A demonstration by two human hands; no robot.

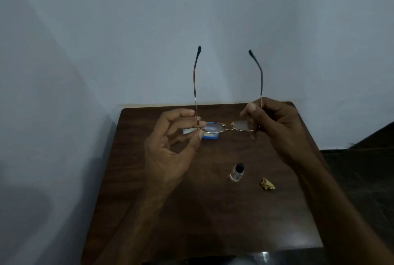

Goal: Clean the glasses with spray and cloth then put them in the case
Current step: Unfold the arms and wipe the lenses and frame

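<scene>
Thin gold-rimmed glasses [228, 126] with round lenses hang above the table, both temples unfolded and pointing up and away from me. My left hand [172, 143] pinches the left hinge between thumb and fingertips. My right hand [275, 128] pinches the right temple near its hinge. A small clear spray bottle [236, 172] with a black cap stands on the table below the glasses. A crumpled yellowish cloth [267, 184] lies to its right. A blue and white case [207, 132] sits behind the left lens, partly hidden by my left fingers.
The dark wooden table [191, 211] stands against a pale wall, in a corner. To its right the floor is dark. A shiny object shows at the table's near edge [264, 255].
</scene>
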